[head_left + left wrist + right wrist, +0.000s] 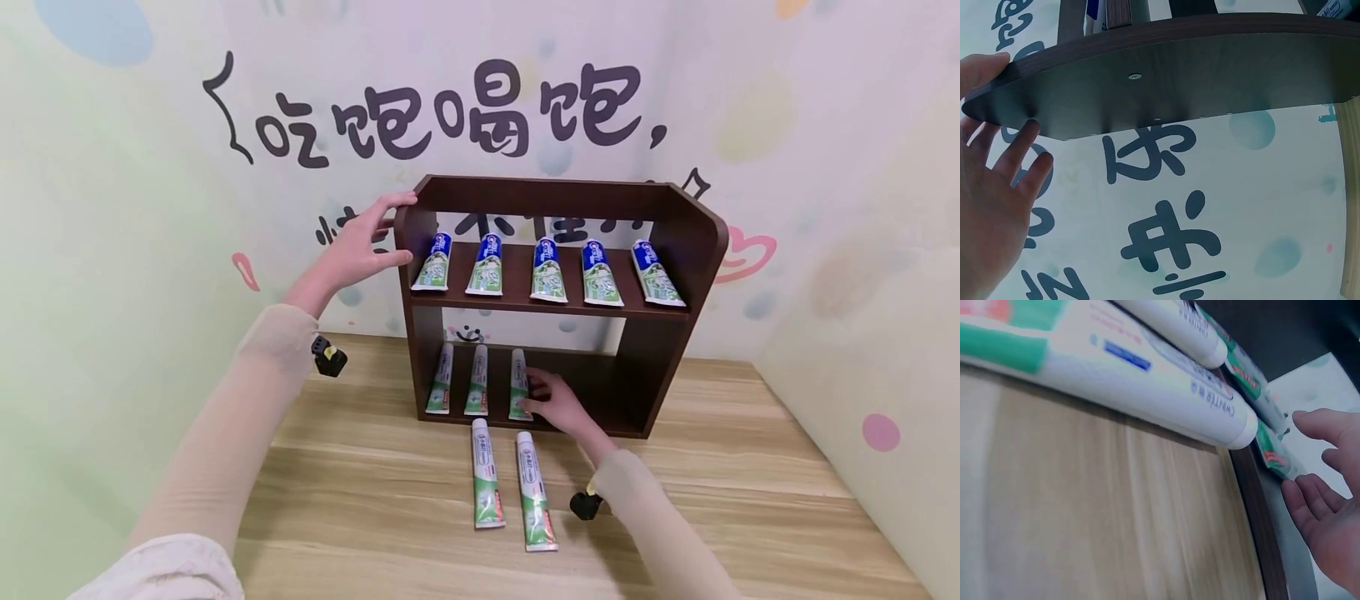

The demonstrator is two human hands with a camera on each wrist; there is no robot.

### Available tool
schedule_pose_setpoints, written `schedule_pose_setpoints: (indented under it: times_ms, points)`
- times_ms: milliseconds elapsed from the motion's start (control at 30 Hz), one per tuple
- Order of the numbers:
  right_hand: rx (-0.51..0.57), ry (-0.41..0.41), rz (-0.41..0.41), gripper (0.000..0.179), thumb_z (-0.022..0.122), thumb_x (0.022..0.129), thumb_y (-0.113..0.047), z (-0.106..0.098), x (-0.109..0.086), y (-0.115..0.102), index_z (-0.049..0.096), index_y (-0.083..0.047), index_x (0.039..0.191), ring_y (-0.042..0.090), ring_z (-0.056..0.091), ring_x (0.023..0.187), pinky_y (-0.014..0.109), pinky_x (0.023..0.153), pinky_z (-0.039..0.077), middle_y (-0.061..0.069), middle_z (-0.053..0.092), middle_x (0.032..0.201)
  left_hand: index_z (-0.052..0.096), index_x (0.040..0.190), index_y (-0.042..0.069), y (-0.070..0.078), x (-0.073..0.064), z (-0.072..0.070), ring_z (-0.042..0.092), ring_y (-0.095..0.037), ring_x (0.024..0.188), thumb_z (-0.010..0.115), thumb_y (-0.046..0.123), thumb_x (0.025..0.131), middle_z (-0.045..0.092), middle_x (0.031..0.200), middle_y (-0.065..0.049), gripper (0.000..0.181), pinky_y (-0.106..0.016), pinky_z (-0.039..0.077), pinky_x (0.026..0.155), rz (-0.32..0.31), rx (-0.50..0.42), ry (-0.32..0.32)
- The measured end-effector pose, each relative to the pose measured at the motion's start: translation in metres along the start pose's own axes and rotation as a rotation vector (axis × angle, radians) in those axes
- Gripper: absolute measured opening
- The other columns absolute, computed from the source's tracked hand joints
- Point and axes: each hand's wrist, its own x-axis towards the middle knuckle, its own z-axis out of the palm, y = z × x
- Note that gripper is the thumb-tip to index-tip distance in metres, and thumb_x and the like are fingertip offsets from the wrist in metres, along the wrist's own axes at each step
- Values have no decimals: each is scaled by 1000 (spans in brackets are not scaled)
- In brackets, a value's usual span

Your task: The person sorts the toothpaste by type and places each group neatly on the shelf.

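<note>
My left hand grips the left side panel of a dark brown two-tier shelf, with fingers at its upper edge and thumb at its front edge. The left wrist view shows this hand spread across the panel's outer face. On the lower tier, my right hand is at the right edge of a white and green toothpaste tube. Its fingers look relaxed in the right wrist view, the fingertips close by the tube. Two similar tubes lie to its left.
Several blue and green toothpaste tubes lie in a row on the upper tier. Two more white and green tubes rest on the wooden table before the shelf. A wall with painted lettering stands behind.
</note>
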Motion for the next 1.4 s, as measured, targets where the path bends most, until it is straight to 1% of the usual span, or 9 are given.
schedule_pose_setpoints:
  times_ms: [100,200,333,533,767,933,1033,1267,1400]
  points:
    - [-3,6,-15,67,74,86,-18,-4,-8,-5,46,-6,146,35,58,116,51,98,51,21,55,136,38,148,20,0,0,0,45,-39,139,71,6,86,35,161,-3,72,-54,37,117,-1,-11,7]
    - [10,17,-57,67,75,86,-18,-7,-19,-10,47,-5,145,34,58,114,49,95,53,21,55,134,38,148,19,0,-2,1,45,-38,139,71,5,86,35,161,-2,72,-55,37,117,-4,-23,10]
    - [16,25,-101,66,76,85,-18,-11,-35,-17,48,-6,144,32,58,111,42,91,54,21,56,132,37,148,19,-2,-4,2,46,-37,138,70,5,86,35,160,-2,72,-54,38,117,-6,-33,11]
    - [7,19,-118,66,76,86,-21,-17,-54,-30,48,-15,144,28,57,112,36,89,53,19,56,133,38,148,19,-2,-4,3,47,-36,138,70,3,85,35,160,-2,72,-51,38,118,3,-42,17]
    - [37,25,-112,71,78,84,-18,-20,-72,-44,45,-16,146,31,57,113,38,90,55,17,55,131,37,148,20,-1,-2,1,47,-36,138,70,5,86,35,161,-1,72,-50,38,118,4,-36,22]
    - [50,17,-95,73,80,82,-17,-17,-82,-45,44,-17,147,34,56,114,46,92,55,18,54,132,36,149,17,-2,-2,2,46,-37,138,69,4,86,33,161,-2,72,-51,37,118,-2,-37,19]
    - [56,19,-95,72,80,82,-17,-15,-88,-43,45,-18,146,35,55,114,47,91,55,18,53,132,36,149,17,-2,-3,2,46,-36,138,70,4,86,33,161,-1,73,-50,37,118,-3,-40,22]
    - [67,25,-103,70,80,82,-18,-11,-101,-38,48,-20,144,28,54,111,38,87,56,16,53,132,36,149,19,1,-2,3,46,-34,138,69,3,86,33,161,0,73,-51,37,118,1,-40,26]
    - [60,16,-90,73,81,81,-16,-8,-106,-34,47,-20,145,29,52,110,35,85,56,16,52,132,36,149,19,0,-2,4,45,-35,139,69,3,86,33,161,-1,73,-53,36,118,2,-46,24]
